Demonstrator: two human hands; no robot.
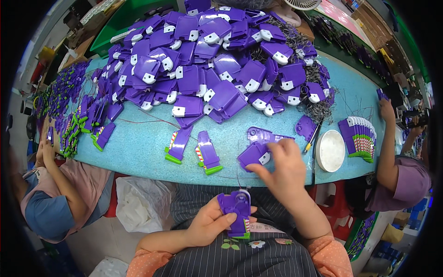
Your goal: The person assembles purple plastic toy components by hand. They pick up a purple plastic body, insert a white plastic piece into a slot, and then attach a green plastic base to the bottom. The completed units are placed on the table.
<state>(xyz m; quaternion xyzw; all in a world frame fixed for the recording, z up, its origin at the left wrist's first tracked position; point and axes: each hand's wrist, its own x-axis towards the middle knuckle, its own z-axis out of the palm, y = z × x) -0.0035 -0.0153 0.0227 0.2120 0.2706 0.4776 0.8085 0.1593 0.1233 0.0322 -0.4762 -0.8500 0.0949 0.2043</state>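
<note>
My left hand point(210, 224) holds a purple plastic wing-shaped toy shell point(236, 213) above my lap, its inside facing up. That shell has a ring-shaped recess at the top, a red-and-white striped edge and a green end; a thin wire rises from it. My right hand point(286, 168) is over the table's near edge, thumb and fingers apart. Its thumb crosses the lower edge of a purple cover with a white corner point(253, 155). Another purple shell point(259, 134) lies just behind. Two striped, green-ended purple pieces point(207, 150) point(179, 144) lie to the left.
A large heap of purple covers with white corners point(189, 76) fills the back of the blue table point(138, 154). A white round bowl point(330, 151), a yellow-tipped tool point(312, 140) and a fanned row of striped pieces point(359, 138) stand right. People work at both sides.
</note>
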